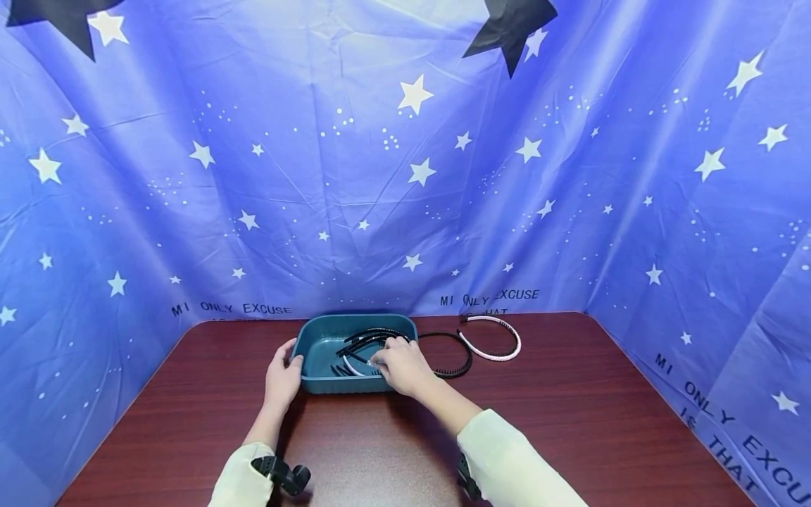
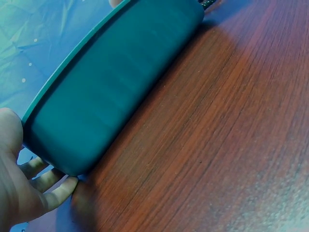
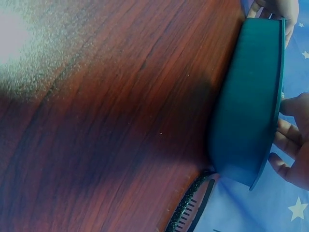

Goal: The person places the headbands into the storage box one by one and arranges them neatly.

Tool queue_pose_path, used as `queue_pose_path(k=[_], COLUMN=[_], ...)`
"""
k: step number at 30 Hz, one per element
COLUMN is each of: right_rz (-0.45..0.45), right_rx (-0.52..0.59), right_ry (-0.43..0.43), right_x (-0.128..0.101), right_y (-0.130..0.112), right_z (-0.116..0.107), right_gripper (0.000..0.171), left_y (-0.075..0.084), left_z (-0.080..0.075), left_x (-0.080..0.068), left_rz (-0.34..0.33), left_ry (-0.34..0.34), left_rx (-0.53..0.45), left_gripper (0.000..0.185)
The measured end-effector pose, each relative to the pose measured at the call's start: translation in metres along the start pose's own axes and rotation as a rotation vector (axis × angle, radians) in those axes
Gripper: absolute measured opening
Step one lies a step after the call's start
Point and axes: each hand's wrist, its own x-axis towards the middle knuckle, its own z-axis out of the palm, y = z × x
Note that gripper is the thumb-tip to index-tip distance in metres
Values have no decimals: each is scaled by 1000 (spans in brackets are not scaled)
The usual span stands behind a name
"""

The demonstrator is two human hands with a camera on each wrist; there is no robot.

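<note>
A person sits at a dark wooden worktop [image 1: 570, 422] ringed by a blue star-print cloth [image 1: 405, 176]. A teal tray [image 1: 317, 384] sits at the far middle of the worktop. The left hand [image 1: 283, 377] rests against the tray's left end, fingers relaxed around its corner. The right hand [image 1: 400, 365] reaches over the tray's right rim, fingertips pinching a white headband [image 1: 350, 367] lying inside among several black headbands [image 1: 367, 336] (their exact number is hard to tell). Just right of the tray lie a black toothed headband [image 1: 457, 359] and, beside it, a pink headband [image 1: 500, 352].
</note>
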Motion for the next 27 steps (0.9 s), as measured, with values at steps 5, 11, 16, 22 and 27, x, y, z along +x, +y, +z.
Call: queue_pose_path(k=[5, 11, 16, 22, 27], right_rz=[3, 4, 7, 25, 32], right_rx=[-8, -17, -15, 11, 44], right_ry=[-12, -13, -10, -21, -24], right_x=[0, 0, 0, -2, -3], right_y=[-1, -2, -1, 2, 6], right_z=[1, 1, 0, -2, -6], right_gripper=[16, 16, 18, 18, 19], left_y=[-2, -1, 0, 1, 0], left_z=[1, 1, 0, 0, 1], left_x=[0, -1, -1, -2, -2], left_rz=[-5, -6, -13, -13, -9], left_ry=[-10, -15, -20, -21, -13], left_rx=[4, 4, 9, 12, 20], left_gripper=[44, 44, 44, 44, 44])
